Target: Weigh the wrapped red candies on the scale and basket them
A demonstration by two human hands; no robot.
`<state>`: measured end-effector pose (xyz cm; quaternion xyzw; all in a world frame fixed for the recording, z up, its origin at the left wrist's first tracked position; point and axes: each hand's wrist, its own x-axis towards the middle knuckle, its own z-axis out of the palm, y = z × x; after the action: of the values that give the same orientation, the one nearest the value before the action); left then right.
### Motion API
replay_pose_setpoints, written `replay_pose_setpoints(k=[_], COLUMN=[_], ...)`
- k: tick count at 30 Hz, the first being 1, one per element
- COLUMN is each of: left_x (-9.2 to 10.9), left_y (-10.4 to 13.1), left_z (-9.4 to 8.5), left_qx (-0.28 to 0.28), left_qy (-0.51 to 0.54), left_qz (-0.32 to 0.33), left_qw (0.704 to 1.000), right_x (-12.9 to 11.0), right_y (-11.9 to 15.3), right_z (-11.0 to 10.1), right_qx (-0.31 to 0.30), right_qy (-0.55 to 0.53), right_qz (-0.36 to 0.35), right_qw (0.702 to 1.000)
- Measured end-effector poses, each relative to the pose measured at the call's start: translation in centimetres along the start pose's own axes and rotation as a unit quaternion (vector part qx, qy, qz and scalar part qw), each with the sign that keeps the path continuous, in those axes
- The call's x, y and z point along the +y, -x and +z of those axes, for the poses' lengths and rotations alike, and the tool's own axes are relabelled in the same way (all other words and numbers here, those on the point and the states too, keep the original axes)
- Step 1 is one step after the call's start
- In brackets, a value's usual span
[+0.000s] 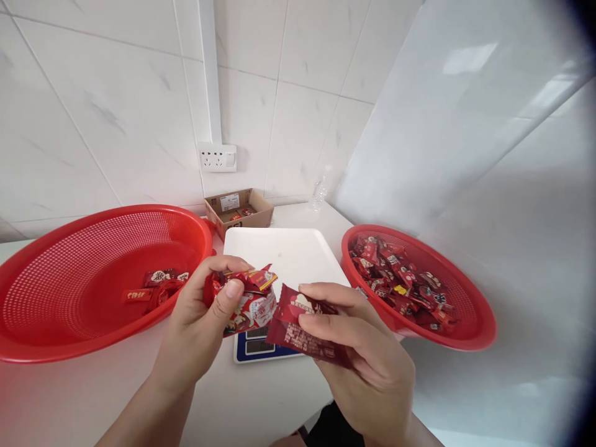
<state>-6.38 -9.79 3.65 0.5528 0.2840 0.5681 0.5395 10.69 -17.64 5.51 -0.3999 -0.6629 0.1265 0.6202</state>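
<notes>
My left hand [205, 316] is closed around several small wrapped candies [254, 304], red with white and yellow print. Close by on its right, my right hand [363, 335] pinches dark red candy packets [298, 329] between thumb and fingers; how many it holds I cannot tell. Both hands are raised over the front of a white digital scale [284, 248], hiding part of its display. To the left, a red perforated basket [107, 248] has a few red wrapped candies [158, 288] in it. A second red basket [470, 310] on the right holds many wrapped candies [400, 279].
Behind the scale stands a cardboard box [239, 208] with a few packets inside. A clear plastic bottle [319, 192] is near the wall at the back. A power socket [218, 158] is on the tiled wall. All this rests on a white table [214, 397].
</notes>
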Motion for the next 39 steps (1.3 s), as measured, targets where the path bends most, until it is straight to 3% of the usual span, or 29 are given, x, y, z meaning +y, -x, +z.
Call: replay_pose_setpoints(k=[10,21,25,29,33,36,39], left_x=[0.1,0.0,0.1,0.3,0.4,0.5,0.4], left_y=[-0.1,0.1,0.1,0.2,0.2,0.3,0.4], left_z=[-0.2,-0.4,-0.5,-0.5,-0.5,-0.5,-0.5], left_qx=[-0.002,-0.004,-0.008,-0.027,-0.053,-0.069,-0.085], left_qy=[0.034,0.028,0.032,0.014,-0.027,-0.058,-0.068], left_qz=[-0.010,-0.009,0.001,0.038,0.073,0.099,0.110], left_qw=[0.999,1.000,0.999,0.999,0.996,0.991,0.988], right_x=[-0.1,-0.4,2.9,8.4,12.4,13.4,12.2], right_y=[0.1,0.3,-0.5,-1.3,-1.0,-0.5,-0.6], right_z=[0.1,-0.5,-1.6,-1.6,-0.7,-0.3,-0.5], right_qx=[0.042,0.043,0.031,-0.005,-0.063,-0.087,-0.086], right_qy=[0.034,0.112,0.155,0.203,0.211,0.216,0.212], right_qz=[-0.038,-0.087,-0.088,0.065,0.115,0.150,0.170], right_qw=[0.998,0.989,0.983,0.977,0.969,0.961,0.959])
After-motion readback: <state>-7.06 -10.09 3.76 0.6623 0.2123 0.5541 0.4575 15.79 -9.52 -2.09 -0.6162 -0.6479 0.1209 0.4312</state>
